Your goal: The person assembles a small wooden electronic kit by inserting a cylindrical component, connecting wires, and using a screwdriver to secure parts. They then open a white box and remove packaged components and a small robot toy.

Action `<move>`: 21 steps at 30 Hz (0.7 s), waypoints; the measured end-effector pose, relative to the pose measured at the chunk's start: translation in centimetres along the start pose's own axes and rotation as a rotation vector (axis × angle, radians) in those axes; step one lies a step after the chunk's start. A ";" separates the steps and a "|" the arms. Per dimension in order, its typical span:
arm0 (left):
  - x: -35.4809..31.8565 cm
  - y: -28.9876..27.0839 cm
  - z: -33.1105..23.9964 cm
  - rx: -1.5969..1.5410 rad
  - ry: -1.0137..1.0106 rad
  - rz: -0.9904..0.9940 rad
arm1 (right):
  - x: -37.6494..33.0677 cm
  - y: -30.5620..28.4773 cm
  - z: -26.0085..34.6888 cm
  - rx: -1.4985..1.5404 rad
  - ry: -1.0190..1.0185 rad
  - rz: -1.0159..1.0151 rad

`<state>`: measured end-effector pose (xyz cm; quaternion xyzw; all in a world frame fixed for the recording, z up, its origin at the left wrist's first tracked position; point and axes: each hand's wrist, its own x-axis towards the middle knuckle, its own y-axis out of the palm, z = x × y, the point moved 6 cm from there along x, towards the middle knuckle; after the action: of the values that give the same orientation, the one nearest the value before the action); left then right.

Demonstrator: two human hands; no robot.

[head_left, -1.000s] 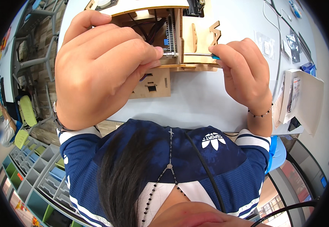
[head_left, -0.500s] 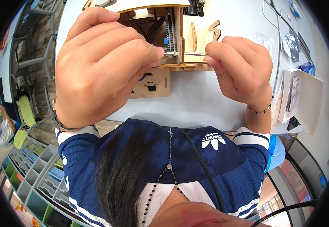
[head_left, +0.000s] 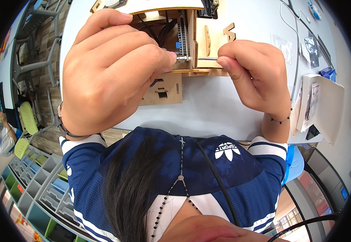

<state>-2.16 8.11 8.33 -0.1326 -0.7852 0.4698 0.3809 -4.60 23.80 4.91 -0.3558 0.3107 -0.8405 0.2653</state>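
- I am sitting at a pale grey-white tabletop (head_left: 224, 109) in a workroom; grey chairs and coloured storage bins are showing at the left rim, and an open white booklet (head_left: 324, 105) with small plastic bags is lying on the right.
- The light-brown laser-cut plywood housing (head_left: 183, 36), with dark wires and a blue part inside, is standing on the table right in front of me, between my hands.
- My left hand (head_left: 111, 68) is curling over the housing's open left side, fingertips pinching narrow on a small silvery fitting (head_left: 182, 59) at the inner wall.
- My right hand (head_left: 256, 76) is closing thumb and forefinger on a thin metal rod (head_left: 205, 59), possibly a driver shaft, lined up with that fitting.
- Judgement: I am fastening a screw or spacer through the plywood wall; the next move is calling for keeping the rod square to the wall while the left fingers are bracing the fitting.
- My left palm is hiding most of the interior; the housing's top is cut off by the rim; I cannot tell whether the rod has a handle.
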 end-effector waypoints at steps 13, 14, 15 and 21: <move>-0.6 -3.8 -0.5 0.205 -0.034 -0.110 | -0.3 -1.4 0.3 -0.189 0.005 -0.051; -1.2 -5.0 -0.1 0.207 -0.024 -0.157 | -0.4 -1.7 0.4 -0.192 0.006 -0.054; -1.8 -6.0 0.6 0.216 0.013 -0.180 | -0.6 -2.3 0.4 -0.185 0.046 -0.075; -5.3 -8.7 10.1 -0.151 -0.402 -0.568 | -3.4 -7.2 2.7 0.062 0.160 -0.283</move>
<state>-4.57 -5.90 10.38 0.1582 -0.8826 0.3023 0.3234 -2.09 29.95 10.02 -0.3194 0.2517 -0.9043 0.1296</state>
